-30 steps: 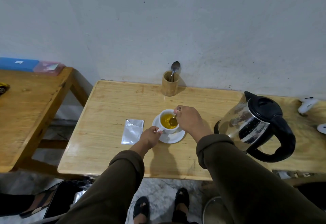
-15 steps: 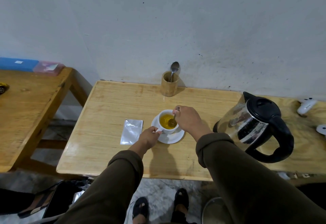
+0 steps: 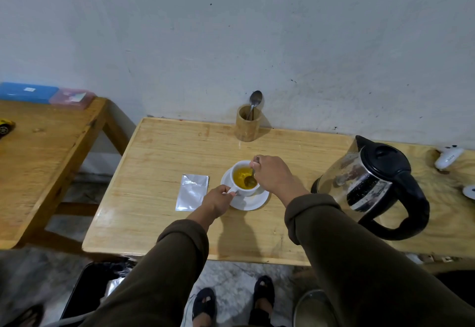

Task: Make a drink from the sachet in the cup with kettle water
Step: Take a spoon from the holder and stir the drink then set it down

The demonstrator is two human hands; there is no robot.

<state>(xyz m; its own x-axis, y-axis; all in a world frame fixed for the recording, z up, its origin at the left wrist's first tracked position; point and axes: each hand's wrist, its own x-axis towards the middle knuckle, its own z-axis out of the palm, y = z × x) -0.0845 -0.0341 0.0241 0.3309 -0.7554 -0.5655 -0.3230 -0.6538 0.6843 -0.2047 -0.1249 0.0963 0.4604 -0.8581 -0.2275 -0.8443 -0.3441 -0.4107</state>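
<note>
Head view: wooden worktop [image 3: 159, 218] against a grey wall.
Sachet [image 3: 192, 192]: silver, torn open, flat, just left of the saucer [image 3: 253, 202].
Left hand [image 3: 218, 200]: fingers pinched on the cup handle.
Cup [image 3: 243, 178]: white, on the saucer, holding yellow liquid.
Right hand [image 3: 273, 174]: fingers gripping a spoon [image 3: 250, 178], bowl in the liquid.
Kettle [image 3: 372, 185]: upright, far right.

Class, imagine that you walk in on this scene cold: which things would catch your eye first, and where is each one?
First, the white cup of yellow drink on its saucer at the table's middle: the right hand dips a spoon into it, the left hand pinches its handle. Next, the shiny black-handled kettle at the right. Then the torn silver sachet lying flat just left of the cup.
</note>
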